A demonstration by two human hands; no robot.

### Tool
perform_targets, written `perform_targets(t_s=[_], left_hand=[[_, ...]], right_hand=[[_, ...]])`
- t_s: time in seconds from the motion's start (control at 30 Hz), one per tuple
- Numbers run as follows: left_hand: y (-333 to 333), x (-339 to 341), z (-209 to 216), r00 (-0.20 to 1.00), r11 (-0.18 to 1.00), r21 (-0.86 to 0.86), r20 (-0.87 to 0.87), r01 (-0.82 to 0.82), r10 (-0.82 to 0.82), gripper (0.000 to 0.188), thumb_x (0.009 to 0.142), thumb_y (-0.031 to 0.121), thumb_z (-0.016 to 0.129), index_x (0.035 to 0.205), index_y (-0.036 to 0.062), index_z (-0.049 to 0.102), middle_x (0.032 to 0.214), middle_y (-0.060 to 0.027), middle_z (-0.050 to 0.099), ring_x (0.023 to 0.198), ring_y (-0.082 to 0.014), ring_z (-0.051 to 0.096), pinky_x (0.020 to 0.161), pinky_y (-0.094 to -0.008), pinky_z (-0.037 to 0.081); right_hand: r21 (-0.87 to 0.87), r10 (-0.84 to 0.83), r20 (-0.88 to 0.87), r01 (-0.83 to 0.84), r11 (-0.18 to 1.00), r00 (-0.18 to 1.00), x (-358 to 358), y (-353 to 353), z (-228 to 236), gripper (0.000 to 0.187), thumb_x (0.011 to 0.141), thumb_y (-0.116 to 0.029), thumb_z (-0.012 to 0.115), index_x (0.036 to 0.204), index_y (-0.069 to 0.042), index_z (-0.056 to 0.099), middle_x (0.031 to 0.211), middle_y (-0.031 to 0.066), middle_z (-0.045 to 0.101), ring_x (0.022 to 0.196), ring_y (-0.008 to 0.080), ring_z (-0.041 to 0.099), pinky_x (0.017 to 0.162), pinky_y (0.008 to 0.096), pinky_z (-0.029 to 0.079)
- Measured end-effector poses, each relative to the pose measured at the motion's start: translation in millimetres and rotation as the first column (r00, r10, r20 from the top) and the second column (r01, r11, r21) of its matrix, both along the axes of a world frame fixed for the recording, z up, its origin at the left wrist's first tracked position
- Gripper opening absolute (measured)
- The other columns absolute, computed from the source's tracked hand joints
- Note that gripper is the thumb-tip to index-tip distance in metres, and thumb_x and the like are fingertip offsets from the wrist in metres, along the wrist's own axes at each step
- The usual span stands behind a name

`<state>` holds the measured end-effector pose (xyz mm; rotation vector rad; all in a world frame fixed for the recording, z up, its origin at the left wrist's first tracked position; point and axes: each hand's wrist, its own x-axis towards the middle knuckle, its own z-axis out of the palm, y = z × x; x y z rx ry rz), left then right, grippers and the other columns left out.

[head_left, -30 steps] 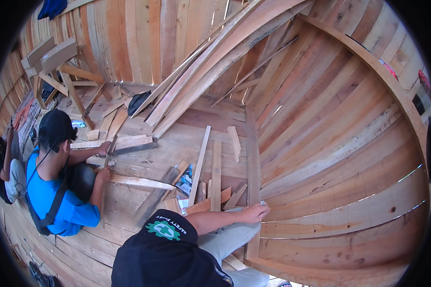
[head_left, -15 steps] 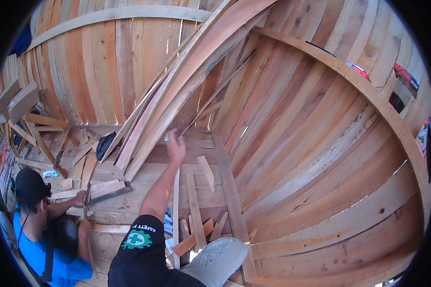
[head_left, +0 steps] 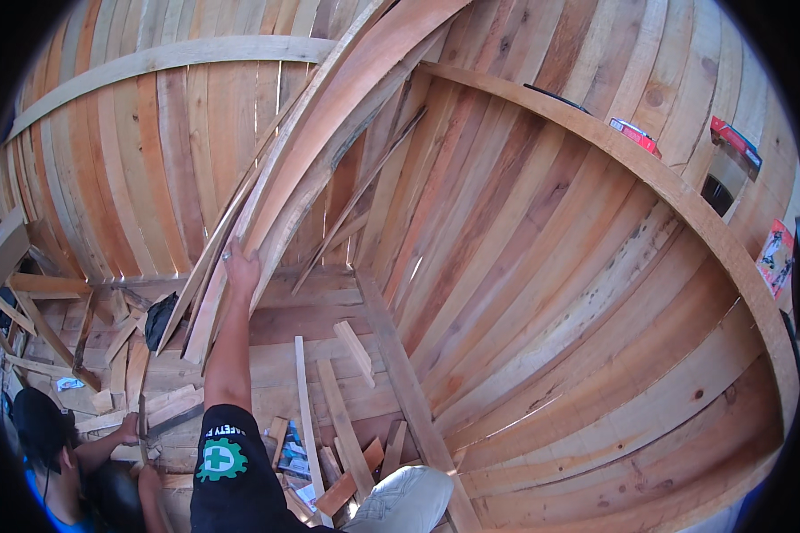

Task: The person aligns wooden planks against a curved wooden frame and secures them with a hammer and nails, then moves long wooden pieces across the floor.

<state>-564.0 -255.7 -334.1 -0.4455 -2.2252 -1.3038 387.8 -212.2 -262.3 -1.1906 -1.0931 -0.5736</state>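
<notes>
My left hand (head_left: 242, 268) reaches forward to a bundle of long leaning planks, its fingers closed at the edge of one plank (head_left: 284, 178). A ring shows on one of its fingers. The planks slope from the floor up toward the top of the view, and more boards lean right behind this one. How far my fingers wrap round the wood is partly hidden. My right hand is out of view.
A co-worker in a black cap (head_left: 40, 426) crouches at lower left, hands on a wood piece. Offcuts (head_left: 342, 426) lie near my knee (head_left: 404, 502). A curved rail (head_left: 596, 133) crosses the plank wall at right; red boxes (head_left: 633, 135) sit above it. A wooden frame (head_left: 44, 320) stands left.
My left hand has moved from open air beside the leaning planks leftward onto one of them. The view has shifted, so the co-worker appears lower and farther left.
</notes>
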Motion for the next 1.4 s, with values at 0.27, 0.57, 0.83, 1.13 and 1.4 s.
perform_targets(t_s=[0.27,0.57,0.83,1.13,1.4], left_hand=[[-4,-15,7,0.997,0.998,0.027,-0.043,-0.063,0.064,0.054,0.084,0.015,0.063,0.131,-0.0039,0.046,0.125,-0.0316,0.049,0.118,-0.0458,0.046,0.103,-0.0483,0.035],[-15,-35,15,0.999,0.998,-0.059,-0.030,-0.025,0.023,0.039,0.084,0.016,0.063,0.118,-0.0031,0.057,0.109,-0.0301,0.059,0.105,-0.0444,0.056,0.093,-0.0492,0.043],[-20,-38,31,0.998,0.954,-0.294,-0.003,-0.059,0.061,0.025,0.083,0.018,0.064,0.100,0.0000,0.064,0.093,-0.0247,0.066,0.090,-0.0416,0.064,0.081,-0.0491,0.050],[-21,-44,36,0.995,0.888,-0.447,-0.060,-0.103,0.085,0.018,0.080,0.017,0.069,0.090,0.0020,0.067,0.089,-0.0185,0.068,0.083,-0.0340,0.068,0.075,-0.0444,0.055],[-18,-38,36,0.991,0.908,-0.400,-0.079,-0.130,0.107,0.019,0.080,0.017,0.069,0.089,0.0011,0.065,0.094,-0.0174,0.065,0.087,-0.0335,0.067,0.072,-0.0460,0.056]], right_hand=[[0.068,-0.051,-0.086,0.057,0.996,0.995,-20,0,-1,0.028,0.089,-0.013,0.065,0.104,0.009,0.056,0.092,0.0197,0.063,0.078,0.0256,0.060,0.068,0.0389,0.050],[0.098,-0.060,-0.123,0.072,0.993,0.991,-13,-4,-6,0.029,0.089,-0.013,0.065,0.106,0.009,0.056,0.093,0.0197,0.063,0.079,0.0247,0.060,0.069,0.0380,0.050],[0.143,-0.026,-0.113,0.043,0.989,0.993,-13,-2,-3,0.030,0.088,-0.012,0.065,0.107,0.009,0.055,0.094,0.0198,0.062,0.080,0.0239,0.059,0.070,0.0372,0.050],[0.218,0.011,-0.127,0.017,0.976,0.992,-11,-2,-7,0.031,0.088,-0.012,0.064,0.109,0.009,0.054,0.095,0.0198,0.062,0.081,0.0230,0.059,0.071,0.0363,0.050],[0.193,0.096,-0.045,-0.085,0.978,0.994,-2,2,0,0.032,0.088,-0.012,0.064,0.110,0.009,0.054,0.096,0.0199,0.062,0.082,0.0222,0.058,0.071,0.0355,0.050]])
